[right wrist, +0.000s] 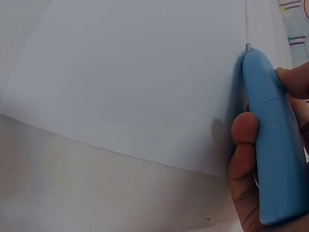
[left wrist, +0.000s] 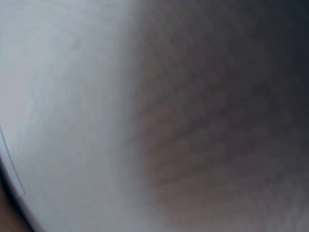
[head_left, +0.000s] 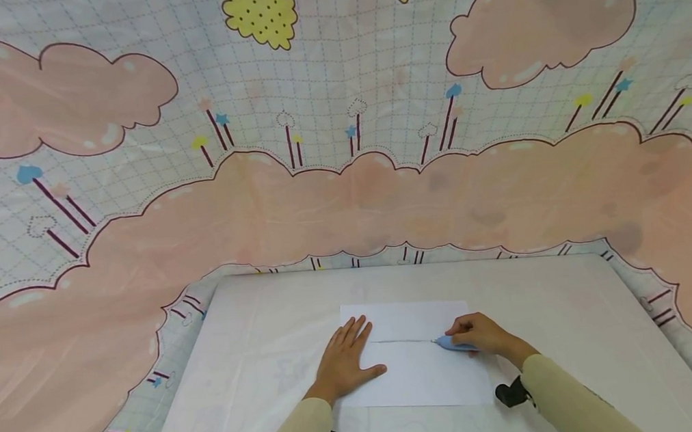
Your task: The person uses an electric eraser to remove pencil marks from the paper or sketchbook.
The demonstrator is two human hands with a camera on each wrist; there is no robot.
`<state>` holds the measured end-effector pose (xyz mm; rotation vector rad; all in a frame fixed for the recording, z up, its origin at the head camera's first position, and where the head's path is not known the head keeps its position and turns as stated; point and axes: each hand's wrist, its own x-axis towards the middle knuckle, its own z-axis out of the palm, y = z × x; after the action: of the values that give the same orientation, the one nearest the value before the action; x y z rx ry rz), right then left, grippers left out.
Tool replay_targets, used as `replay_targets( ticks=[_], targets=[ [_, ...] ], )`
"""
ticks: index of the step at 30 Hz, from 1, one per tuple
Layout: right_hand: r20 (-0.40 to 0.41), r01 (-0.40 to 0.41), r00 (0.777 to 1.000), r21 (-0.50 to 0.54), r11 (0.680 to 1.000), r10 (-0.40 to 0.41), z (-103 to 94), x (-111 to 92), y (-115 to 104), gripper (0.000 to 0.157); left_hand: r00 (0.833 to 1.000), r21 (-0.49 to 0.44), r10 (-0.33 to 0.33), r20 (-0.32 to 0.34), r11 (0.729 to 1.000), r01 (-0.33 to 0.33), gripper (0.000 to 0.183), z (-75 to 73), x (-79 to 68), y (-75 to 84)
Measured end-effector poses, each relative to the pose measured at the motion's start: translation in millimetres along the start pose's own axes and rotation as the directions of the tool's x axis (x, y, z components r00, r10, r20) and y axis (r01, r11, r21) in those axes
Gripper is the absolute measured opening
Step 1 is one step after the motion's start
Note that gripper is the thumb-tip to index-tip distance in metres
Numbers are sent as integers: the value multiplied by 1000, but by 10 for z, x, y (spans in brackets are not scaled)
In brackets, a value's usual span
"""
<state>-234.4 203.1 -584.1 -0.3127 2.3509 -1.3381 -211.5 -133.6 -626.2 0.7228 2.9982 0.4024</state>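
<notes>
A white sheet of paper (head_left: 422,381) lies on the table, with a thin dark line (head_left: 401,341) running across it. My left hand (head_left: 346,360) rests on the sheet's left side, fingers spread and thumb pointing right. My right hand (head_left: 483,334) grips a thick blue pen-like tool (right wrist: 273,140) over the right side of the sheet. In the right wrist view, the thumb and curled fingers hold its body from both sides. Its small pale tip (right wrist: 248,47) meets the end of the line. The left wrist view is too blurred and dark to make out the hand.
A pale cloth covers the table (head_left: 241,362). Behind and around it hangs a curtain (head_left: 345,209) printed with pink clouds. Black wrist straps or mounts (head_left: 511,393) sit by the sleeves (head_left: 574,395).
</notes>
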Motion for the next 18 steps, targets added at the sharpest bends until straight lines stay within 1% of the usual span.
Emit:
replay_targets(
  ticks=[3, 9, 16, 18],
  targets=[
    [1, -2, 1000, 10, 1000, 2, 20, 9, 1, 15, 1000, -7, -7, 14, 1000, 7, 94, -5, -7, -1],
    [16, -3, 1000, 31, 1000, 3, 54, 37, -15, 16, 1000, -28, 2, 1, 1000, -2, 94, -3, -13, -4],
    [19, 32, 999, 37, 999, -33, 97, 62, -48, 17, 1000, 0, 2, -17, 1000, -2, 95, 60, -11, -35],
    [20, 40, 999, 30, 999, -40, 106, 76, -58, 16, 1000, 0, 0, -18, 1000, 0, 95, 54, -11, -33]
  ],
)
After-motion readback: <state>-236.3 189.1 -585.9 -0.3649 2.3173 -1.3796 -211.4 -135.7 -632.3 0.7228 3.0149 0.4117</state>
